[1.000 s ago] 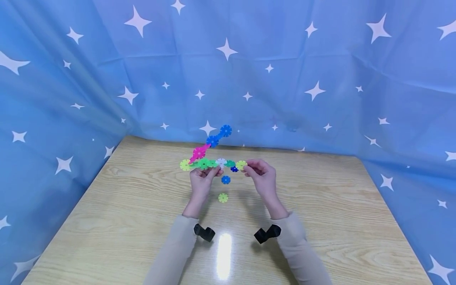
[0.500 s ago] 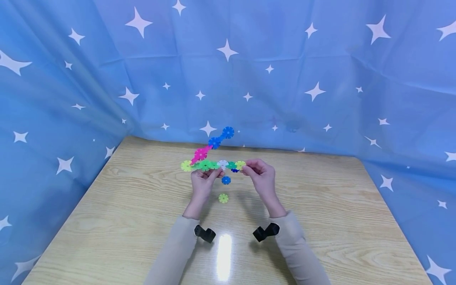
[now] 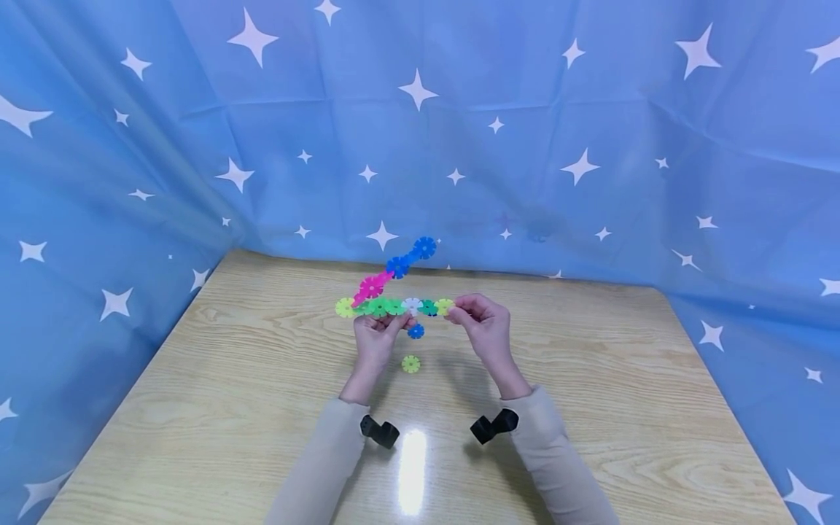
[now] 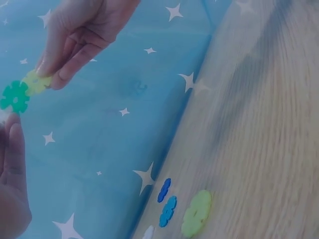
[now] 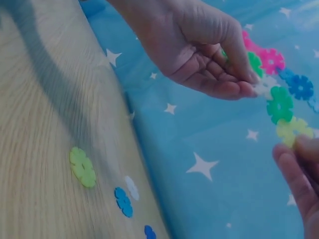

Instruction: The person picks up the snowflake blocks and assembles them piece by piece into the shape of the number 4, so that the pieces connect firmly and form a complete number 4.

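The table (image 3: 230,408) shows pale, wavy wood grain. On it, between the left hand (image 3: 374,339) and right hand (image 3: 487,328) in the head view, lies a blue disc (image 3: 416,331) — a white disc (image 5: 131,188) beside it leftward, a dark blue disc (image 4: 164,190) rightward — and a yellow-green disc (image 3: 410,364) nearer the wrists.

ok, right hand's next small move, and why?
Probably press the yellow flower-shaped plastic disc inward against the green flower-shaped plastic disc: the right hand pinches yellow's outer edge, the two discs overlap at their rims, and the left hand pinches the white flower-shaped plastic disc beyond green. Seating depth isn't clear.
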Demonstrator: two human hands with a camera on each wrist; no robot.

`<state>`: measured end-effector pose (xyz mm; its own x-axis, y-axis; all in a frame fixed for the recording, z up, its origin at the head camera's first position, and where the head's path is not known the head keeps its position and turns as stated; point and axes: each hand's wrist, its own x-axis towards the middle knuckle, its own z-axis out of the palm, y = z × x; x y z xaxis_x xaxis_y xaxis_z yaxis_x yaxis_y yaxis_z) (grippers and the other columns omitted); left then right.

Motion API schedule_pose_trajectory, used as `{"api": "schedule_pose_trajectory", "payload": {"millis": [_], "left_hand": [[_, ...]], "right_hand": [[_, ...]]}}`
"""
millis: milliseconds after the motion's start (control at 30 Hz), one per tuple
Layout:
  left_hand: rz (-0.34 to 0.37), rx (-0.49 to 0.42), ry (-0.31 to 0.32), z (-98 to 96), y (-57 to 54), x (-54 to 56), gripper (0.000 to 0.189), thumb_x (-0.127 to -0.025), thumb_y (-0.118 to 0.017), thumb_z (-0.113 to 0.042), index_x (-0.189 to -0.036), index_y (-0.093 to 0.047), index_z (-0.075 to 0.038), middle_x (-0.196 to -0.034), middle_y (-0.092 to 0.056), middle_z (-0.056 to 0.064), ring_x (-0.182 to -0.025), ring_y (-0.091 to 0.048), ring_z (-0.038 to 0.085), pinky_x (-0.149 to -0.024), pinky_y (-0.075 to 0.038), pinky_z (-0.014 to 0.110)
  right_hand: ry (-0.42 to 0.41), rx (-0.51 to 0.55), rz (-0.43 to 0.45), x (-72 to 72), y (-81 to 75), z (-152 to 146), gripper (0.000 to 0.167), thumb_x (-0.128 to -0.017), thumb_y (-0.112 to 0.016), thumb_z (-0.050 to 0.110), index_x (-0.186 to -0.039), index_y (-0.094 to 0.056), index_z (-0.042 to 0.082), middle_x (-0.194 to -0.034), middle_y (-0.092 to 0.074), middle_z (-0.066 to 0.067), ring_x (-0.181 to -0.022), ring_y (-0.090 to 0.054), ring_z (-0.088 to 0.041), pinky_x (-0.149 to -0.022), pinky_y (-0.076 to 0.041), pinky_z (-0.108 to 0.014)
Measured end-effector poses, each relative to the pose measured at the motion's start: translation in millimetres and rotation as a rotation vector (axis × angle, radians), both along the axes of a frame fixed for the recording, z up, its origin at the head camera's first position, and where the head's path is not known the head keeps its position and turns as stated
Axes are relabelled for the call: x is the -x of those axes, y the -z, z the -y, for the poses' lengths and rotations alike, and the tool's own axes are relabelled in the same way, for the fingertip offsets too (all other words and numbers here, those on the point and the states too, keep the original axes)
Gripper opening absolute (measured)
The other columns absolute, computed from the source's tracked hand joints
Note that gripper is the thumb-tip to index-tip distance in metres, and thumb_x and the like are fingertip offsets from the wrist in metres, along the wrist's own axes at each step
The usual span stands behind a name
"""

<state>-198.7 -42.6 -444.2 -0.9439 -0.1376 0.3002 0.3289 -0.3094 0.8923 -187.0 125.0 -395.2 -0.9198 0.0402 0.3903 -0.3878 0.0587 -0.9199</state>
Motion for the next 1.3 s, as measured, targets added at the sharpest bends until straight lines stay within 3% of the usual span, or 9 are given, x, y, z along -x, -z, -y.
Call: {"api": "schedule_pose_trajectory", "payload": {"millis": [267, 400, 567, 767, 867, 967, 1033, 1167, 1300], "left_hand": [[-0.024, -0.047, 0.014, -2.3, 2.7, -2.2, 0.013, -0.082, -0.063, 0.012, -0.087, -0.059, 0.023, -0.066, -0.069, 0.008, -0.061, -0.067, 0.013, -0.071, -0.057, 0.028], [-0.042, -0.057, 0.005, -0.9, 1.5, -2.0, 0.015, -0.083, -0.062, 0.01, -0.088, -0.058, 0.024, -0.066, -0.069, -0.001, -0.061, -0.067, 0.011, -0.069, -0.057, 0.028], [-0.024, -0.066, -0.003, 2.9, -0.8, 0.5, 0.016, -0.084, -0.062, 0.008, -0.088, -0.058, 0.023, -0.066, -0.069, -0.002, -0.062, -0.067, 0.011, -0.07, -0.057, 0.028], [-0.001, -0.061, -0.021, 5.4, -0.1, 3.8, 0.016, -0.085, -0.063, 0.007, -0.089, -0.06, 0.022, -0.068, -0.069, 0.002, -0.063, -0.067, 0.011, -0.071, -0.057, 0.03], [-0.002, -0.069, -0.041, 7.1, 0.3, 5.3, 0.016, -0.084, -0.063, 0.009, -0.088, -0.059, 0.023, -0.067, -0.068, 0.002, -0.062, -0.066, 0.011, -0.069, -0.057, 0.029], [0.005, -0.084, -0.052, 8.8, 0.4, 6.0, 0.016, -0.083, -0.062, 0.01, -0.088, -0.058, 0.024, -0.067, -0.068, 0.002, -0.061, -0.066, 0.01, -0.068, -0.057, 0.028], [0.012, -0.089, -0.052, 9.6, 0.3, 5.8, 0.016, -0.083, -0.063, 0.01, -0.088, -0.058, 0.024, -0.067, -0.068, 0.004, -0.061, -0.066, 0.011, -0.068, -0.057, 0.028], [0.007, -0.074, -0.05, 10.5, 0.5, 5.7, 0.016, -0.082, -0.064, 0.01, -0.088, -0.058, 0.024, -0.068, -0.068, 0.006, -0.062, -0.066, 0.011, -0.068, -0.057, 0.028], [-0.007, -0.07, -0.055, 11.5, 1.0, 5.8, 0.015, -0.082, -0.064, 0.01, -0.088, -0.058, 0.024, -0.068, -0.068, 0.005, -0.062, -0.066, 0.011, -0.068, -0.057, 0.029]], "right_hand": [[-0.028, -0.043, -0.025, 2.6, 0.5, -1.6, 0.005, -0.08, -0.063, -0.016, -0.084, -0.062, -0.017, -0.074, -0.066, -0.023, -0.063, -0.065, -0.008, -0.061, -0.055, -0.02], [-0.033, -0.022, -0.044, 8.7, 10.7, -0.4, 0.006, -0.08, -0.065, -0.014, -0.085, -0.063, -0.015, -0.075, -0.067, -0.021, -0.064, -0.065, -0.007, -0.061, -0.056, -0.022], [-0.023, -0.021, -0.05, 17.9, 20.8, 1.4, 0.01, -0.082, -0.068, -0.005, -0.088, -0.065, -0.012, -0.078, -0.067, -0.023, -0.064, -0.065, -0.007, -0.063, -0.056, -0.023], [-0.094, 0.007, -0.022, 30.0, 27.7, -6.1, 0.018, -0.087, -0.063, -0.002, -0.101, -0.063, -0.014, -0.086, -0.069, -0.008, -0.072, -0.065, -0.01, -0.068, -0.057, -0.028], [-0.081, -0.098, 0.053, 46.4, 40.7, -12.5, 0.022, -0.09, -0.06, 0.002, -0.107, -0.062, -0.012, -0.092, -0.069, -0.01, -0.078, -0.065, -0.015, -0.071, -0.057, -0.029], [-0.047, -0.327, 0.154, 66.2, 59.7, -14.4, 0.023, -0.091, -0.061, 0.006, -0.11, -0.064, -0.006, -0.099, -0.066, -0.018, -0.087, -0.062, -0.02, -0.074, -0.055, -0.029], [-0.052, -0.466, 0.214, 75.5, 68.2, -12.6, 0.024, -0.09, -0.061, 0.004, -0.112, -0.063, -0.004, -0.101, -0.065, -0.015, -0.092, -0.06, -0.024, -0.077, -0.053, -0.029], [-0.055, -0.569, 0.265, 87.9, 77.3, -4.8, 0.029, -0.085, -0.061, -0.001, -0.114, -0.061, -0.007, -0.102, -0.064, -0.018, -0.095, -0.06, -0.028, -0.082, -0.052, -0.035], [-0.032, -0.639, 0.284, 96.5, 84.4, 1.0, 0.032, -0.083, -0.063, -0.004, -0.114, -0.06, -0.008, -0.1, -0.064, -0.018, -0.09, -0.06, -0.027, -0.077, -0.054, -0.034]]}}
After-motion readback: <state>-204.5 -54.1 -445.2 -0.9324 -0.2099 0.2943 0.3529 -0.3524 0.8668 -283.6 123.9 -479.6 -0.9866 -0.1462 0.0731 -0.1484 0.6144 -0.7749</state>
